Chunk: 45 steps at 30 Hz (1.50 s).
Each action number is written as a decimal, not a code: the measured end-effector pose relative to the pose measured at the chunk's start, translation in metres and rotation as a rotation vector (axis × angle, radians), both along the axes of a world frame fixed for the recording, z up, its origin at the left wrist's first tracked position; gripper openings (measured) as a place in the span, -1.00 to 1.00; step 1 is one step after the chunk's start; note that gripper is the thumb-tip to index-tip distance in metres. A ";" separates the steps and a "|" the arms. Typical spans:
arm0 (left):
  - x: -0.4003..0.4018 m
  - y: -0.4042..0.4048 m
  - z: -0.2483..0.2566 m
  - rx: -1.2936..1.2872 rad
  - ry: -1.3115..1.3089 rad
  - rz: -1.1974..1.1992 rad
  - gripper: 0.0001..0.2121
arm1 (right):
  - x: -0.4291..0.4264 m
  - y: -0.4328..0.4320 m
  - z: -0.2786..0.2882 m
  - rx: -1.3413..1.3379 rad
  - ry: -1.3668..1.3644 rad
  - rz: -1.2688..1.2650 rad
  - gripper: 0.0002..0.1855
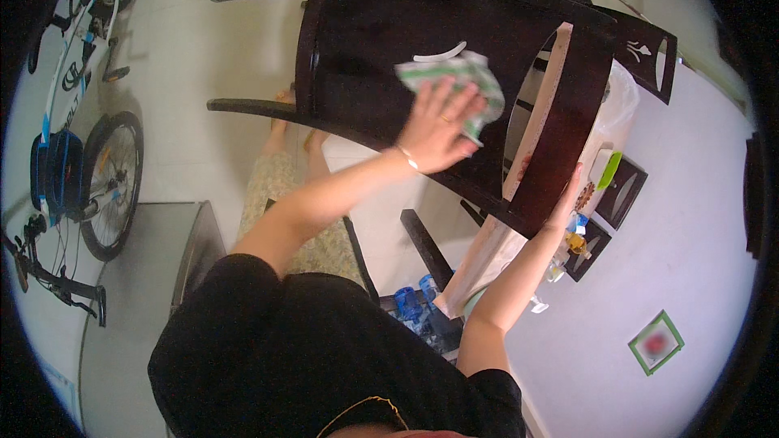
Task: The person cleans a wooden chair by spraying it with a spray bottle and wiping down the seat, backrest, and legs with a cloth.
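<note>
A dark wooden chair (371, 42) with a tall panelled back lies across the view, two of its legs pointing left. My left hand (439, 125) is spread over a green and white cloth (487, 82), which it presses on the panel beside a curved white mark (441, 53). At the right, my right hand (566, 198) grips the chair's top rail (563, 128); its thumb or a finger lies along the outer edge, and fingertips show through the curved slot.
A table's pale edge (481, 255) runs under the chair back, with a plastic bag (621, 94) and small containers on it. Other dark chairs (648, 42) stand beyond. Blue bottles (409, 304) are below, a bicycle (112, 185) at left beside a grey cabinet-like surface (137, 267).
</note>
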<state>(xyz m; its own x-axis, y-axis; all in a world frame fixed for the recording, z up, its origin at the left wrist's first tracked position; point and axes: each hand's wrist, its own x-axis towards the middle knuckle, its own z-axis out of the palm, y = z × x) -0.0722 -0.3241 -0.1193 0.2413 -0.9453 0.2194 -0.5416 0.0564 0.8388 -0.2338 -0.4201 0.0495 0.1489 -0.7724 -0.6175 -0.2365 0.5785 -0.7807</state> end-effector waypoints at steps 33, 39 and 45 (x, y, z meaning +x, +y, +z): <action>0.070 0.133 -0.169 0.343 0.044 0.398 -0.78 | -0.041 -0.015 -0.022 -0.160 0.082 -0.106 -0.25; 0.061 0.060 -0.157 0.272 0.124 0.943 -0.77 | -0.004 -0.005 -0.007 -0.139 0.041 -0.027 -0.23; -0.027 0.041 -0.012 0.177 0.415 0.304 -0.72 | -0.010 0.000 -0.002 -0.101 0.079 0.015 -0.22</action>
<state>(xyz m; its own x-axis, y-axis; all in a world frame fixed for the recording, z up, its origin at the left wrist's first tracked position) -0.0995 -0.2832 -0.1313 0.5420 -0.8333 -0.1089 -0.1328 -0.2128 0.9680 -0.2439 -0.4203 0.0475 0.1149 -0.8293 -0.5469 -0.3079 0.4937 -0.8133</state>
